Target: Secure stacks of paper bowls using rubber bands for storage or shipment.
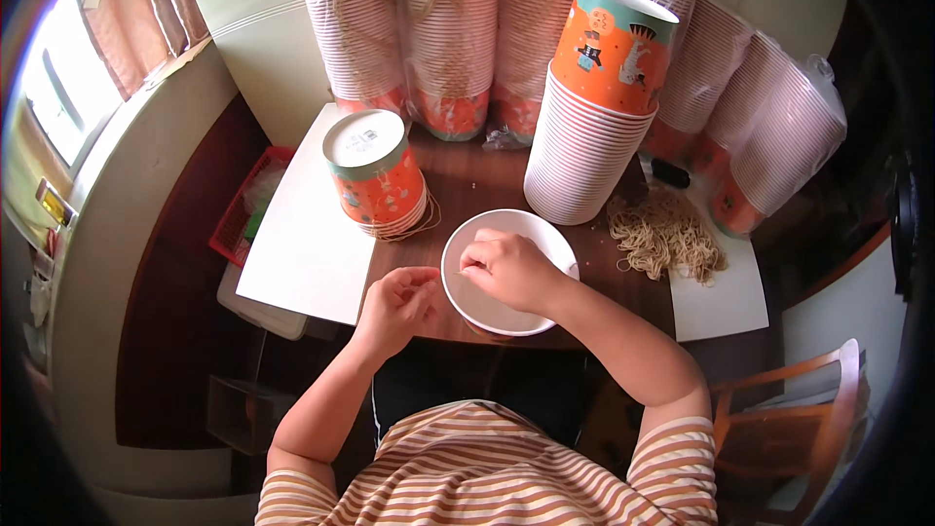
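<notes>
My right hand [508, 268] rests over the open mouth of a white paper cup [506, 273] lying on its side at the near edge of the tabletop [477, 185], fingers curled and pinched together. My left hand [399, 300] sits just beside the cup's rim, fingers loosely curled; a thin rubber band appears stretched between both hands, though I cannot tell for certain. A heap of rubber bands [664, 234] lies near, to the right.
</notes>
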Available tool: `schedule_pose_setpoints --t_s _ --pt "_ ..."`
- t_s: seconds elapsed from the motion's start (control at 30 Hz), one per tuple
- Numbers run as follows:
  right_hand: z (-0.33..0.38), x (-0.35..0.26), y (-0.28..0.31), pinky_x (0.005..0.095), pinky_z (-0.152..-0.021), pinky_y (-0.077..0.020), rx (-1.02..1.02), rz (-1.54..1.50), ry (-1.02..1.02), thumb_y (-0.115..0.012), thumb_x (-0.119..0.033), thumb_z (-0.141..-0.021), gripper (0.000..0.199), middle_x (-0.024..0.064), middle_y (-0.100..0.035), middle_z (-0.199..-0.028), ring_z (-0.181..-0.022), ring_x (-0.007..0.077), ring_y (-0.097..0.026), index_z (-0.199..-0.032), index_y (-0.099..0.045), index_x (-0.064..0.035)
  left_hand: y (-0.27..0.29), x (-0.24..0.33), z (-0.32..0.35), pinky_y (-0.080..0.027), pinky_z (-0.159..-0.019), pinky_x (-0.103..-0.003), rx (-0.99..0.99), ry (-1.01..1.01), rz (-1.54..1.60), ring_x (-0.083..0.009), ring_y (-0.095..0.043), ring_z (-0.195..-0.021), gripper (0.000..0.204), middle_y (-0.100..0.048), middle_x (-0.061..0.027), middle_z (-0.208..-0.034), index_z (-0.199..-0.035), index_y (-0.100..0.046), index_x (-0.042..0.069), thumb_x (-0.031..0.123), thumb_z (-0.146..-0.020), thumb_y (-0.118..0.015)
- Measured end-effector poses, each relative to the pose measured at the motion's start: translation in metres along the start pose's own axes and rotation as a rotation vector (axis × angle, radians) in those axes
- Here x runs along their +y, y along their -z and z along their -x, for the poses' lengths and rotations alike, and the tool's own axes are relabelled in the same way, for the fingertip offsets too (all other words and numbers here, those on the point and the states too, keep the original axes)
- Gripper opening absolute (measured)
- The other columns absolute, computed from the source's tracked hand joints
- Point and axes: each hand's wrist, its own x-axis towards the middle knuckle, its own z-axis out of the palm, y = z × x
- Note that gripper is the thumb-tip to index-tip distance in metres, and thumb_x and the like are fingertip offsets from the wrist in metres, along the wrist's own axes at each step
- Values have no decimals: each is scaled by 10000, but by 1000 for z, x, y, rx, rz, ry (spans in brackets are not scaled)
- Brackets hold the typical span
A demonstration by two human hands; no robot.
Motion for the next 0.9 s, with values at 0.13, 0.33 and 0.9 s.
schedule_pose_setpoints --t_s 0.13,0.33,0.9 --pt "-4 0 -4 372 -637 -480 -2 40 20 -627 -111 -805 74 96 -585 -807 -705 277 -601 -791 -641 -40 1 -2 -3 -470 -587 -206 21 -6 -18 -63 -570 -651 202 -623 -23 -737 -1043 -612 -56 99 -917 -576" --pt "-7 -1 -5 407 -672 -479 -26 81 16 -614 -124 -813 85 95 -580 -838 -754 301 -602 -796 -637 -44 0 -3 -5 -461 -578 -202 22 -9 -45 -60 -559 -639 194 -616 -20 -725 -1029 -614 -53 99 -913 -584" --pt "-10 -1 -10 396 -654 -484 28 39 2 -614 -113 -801 94 107 -597 -822 -714 297 -608 -773 -634 -26 1 -3 -10 -474 -580 -215 32 -87 -188 -78 -581 -640 197 -610 -24 -736 -1050 -616 -34 107 -915 -586"
